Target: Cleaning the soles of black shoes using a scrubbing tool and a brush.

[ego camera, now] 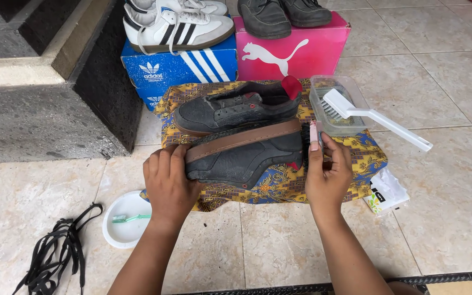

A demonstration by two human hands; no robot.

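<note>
A: What do we have under our hands?

B: Our left hand (169, 183) is clasped over the toe end of a dark suede sneaker (244, 155), which lies on its side with the brown gum sole (241, 140) turned up and away from us. Our right hand (328, 177) is closed around a small brush (313, 136) with a pink handle, its dark bristles pressed to the heel end of that same shoe.

A: And where does the shoe lie?

B: On a patterned batik cloth (356, 150) in yellow and blue, spread on the beige tiled floor (279, 246). Its partner, the second dark sneaker (239, 106), stands upright just behind it on the same cloth, a red lining showing at the heel.

A: What else do we see around it?

B: To the right, touching the cloth's far corner, a clear plastic tub (350, 90) with a white long-handled brush (378, 117) laid across it. Behind the cloth, a blue shoebox (187, 68) carries white sneakers with black stripes (178, 24), and a pink shoebox (301, 52) beside it carries a dark pair of shoes (282, 15). Near our left wrist sits a white dish (124, 226) holding a green toothbrush (129, 218), and farther left a heap of black laces (55, 251). A small white packet (386, 191) lies by the cloth's right edge.
</note>
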